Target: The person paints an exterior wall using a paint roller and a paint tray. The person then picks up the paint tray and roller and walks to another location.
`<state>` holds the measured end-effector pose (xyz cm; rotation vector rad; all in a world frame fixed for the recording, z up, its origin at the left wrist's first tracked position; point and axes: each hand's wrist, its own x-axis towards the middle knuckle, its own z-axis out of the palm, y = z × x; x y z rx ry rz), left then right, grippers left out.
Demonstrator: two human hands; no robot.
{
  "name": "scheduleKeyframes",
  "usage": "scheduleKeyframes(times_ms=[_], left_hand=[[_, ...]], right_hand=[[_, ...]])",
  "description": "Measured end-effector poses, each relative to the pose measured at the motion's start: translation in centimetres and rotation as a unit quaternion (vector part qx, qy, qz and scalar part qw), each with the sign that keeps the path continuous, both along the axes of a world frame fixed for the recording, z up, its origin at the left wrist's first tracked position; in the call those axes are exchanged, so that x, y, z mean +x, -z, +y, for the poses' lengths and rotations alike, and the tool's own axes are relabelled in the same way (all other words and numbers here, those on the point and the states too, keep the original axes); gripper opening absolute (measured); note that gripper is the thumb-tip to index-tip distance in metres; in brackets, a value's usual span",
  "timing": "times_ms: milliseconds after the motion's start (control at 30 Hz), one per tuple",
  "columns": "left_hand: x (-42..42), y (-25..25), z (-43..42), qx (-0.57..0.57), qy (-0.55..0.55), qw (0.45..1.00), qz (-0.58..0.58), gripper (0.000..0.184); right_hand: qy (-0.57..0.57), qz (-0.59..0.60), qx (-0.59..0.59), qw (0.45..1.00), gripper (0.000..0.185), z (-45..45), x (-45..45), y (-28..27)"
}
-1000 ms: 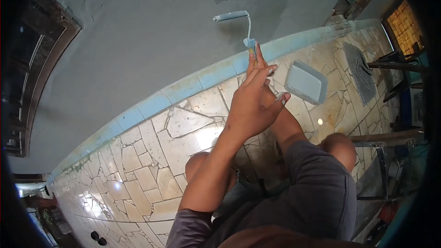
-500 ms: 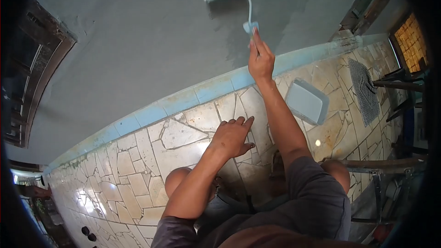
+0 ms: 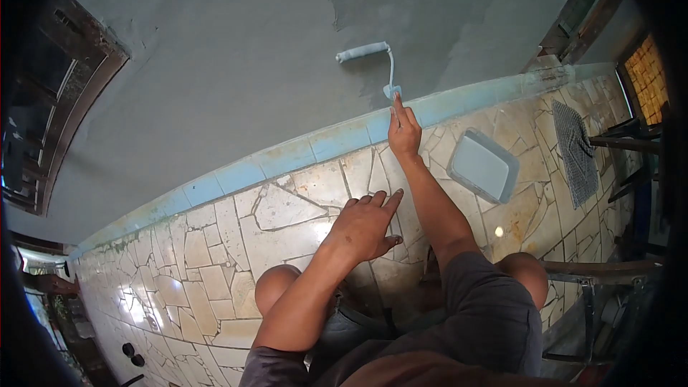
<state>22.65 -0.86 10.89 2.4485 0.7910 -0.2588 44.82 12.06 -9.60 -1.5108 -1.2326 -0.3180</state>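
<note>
My right hand [image 3: 405,132] grips the handle of a paint roller [image 3: 362,51], one finger stretched along it. The roller head lies against the lower part of the grey wall [image 3: 215,57], above the light blue tile strip [image 3: 333,140]. Darker grey patches show on the wall above and to the right. My left hand [image 3: 364,226] hovers over the stone floor with its fingers spread and nothing in it. A grey tray [image 3: 484,166] of light paint sits on the floor to the right of my right forearm.
Irregular stone tiles [image 3: 287,208] cover the floor. A grey mat [image 3: 575,154] lies beyond the tray, near dark furniture at the right. A wooden-framed window [image 3: 79,93] is at the left. Dark round objects [image 3: 132,355] rest on the floor at lower left.
The roller went up the wall, then came back down with my right hand. My left hand moved away from the right one, down and to the left, and now stays low.
</note>
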Motion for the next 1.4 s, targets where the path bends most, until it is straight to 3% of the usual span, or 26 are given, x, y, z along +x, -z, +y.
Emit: scheduleKeyframes(times_ms=[67,200,300,400,567,767,900,1100,1200,1267,1400], left_hand=[[-0.2,0.0,0.1,-0.003,0.0,1.0,0.001,0.093],[-0.4,0.7,0.1,0.001,0.007,1.0,-0.003,0.093],[-0.3,0.7,0.2,-0.007,0.017,1.0,0.017,0.093],[-0.3,0.6,0.0,-0.019,0.016,0.999,0.022,0.093],[-1.0,-0.4,-0.3,-0.011,0.008,1.0,0.014,0.094],[-1.5,-0.6,-0.3,-0.01,0.0,1.0,0.006,0.094],[-1.9,0.0,-0.1,-0.006,-0.002,1.0,0.001,0.092],[-2.5,0.1,0.6,-0.015,0.007,1.0,-0.003,0.093],[-2.5,0.5,0.6,-0.02,0.012,1.0,0.004,0.094],[-2.4,0.2,0.7,-0.025,0.011,1.0,0.012,0.094],[-3.1,-0.1,0.6,-0.025,0.005,1.0,0.005,0.094]], right_hand=[[0.003,0.005,-0.013,1.0,0.059,0.2,-0.1,-1.8],[0.008,0.005,0.073,0.997,0.06,2.6,-0.2,-12.3],[0.017,0.001,0.072,0.997,0.059,2.9,0.0,-17.1],[0.026,-0.009,0.073,0.997,0.059,3.3,-0.3,-14.6],[0.009,0.017,0.03,0.999,0.058,1.7,-1.3,-4.7],[-0.036,0.031,0.058,0.997,0.058,-0.3,-3.7,-2.7],[-0.046,0.026,0.03,0.998,0.058,0.8,-4.0,-5.3],[-0.026,-0.003,0.07,0.997,0.06,2.9,-3.7,-18.0],[-0.033,-0.002,0.1,0.994,0.06,3.6,-3.5,-19.0],[-0.029,-0.006,0.098,0.995,0.061,3.7,-3.7,-16.6],[-0.006,-0.018,0.049,0.999,0.062,2.6,-3.9,-6.4]])
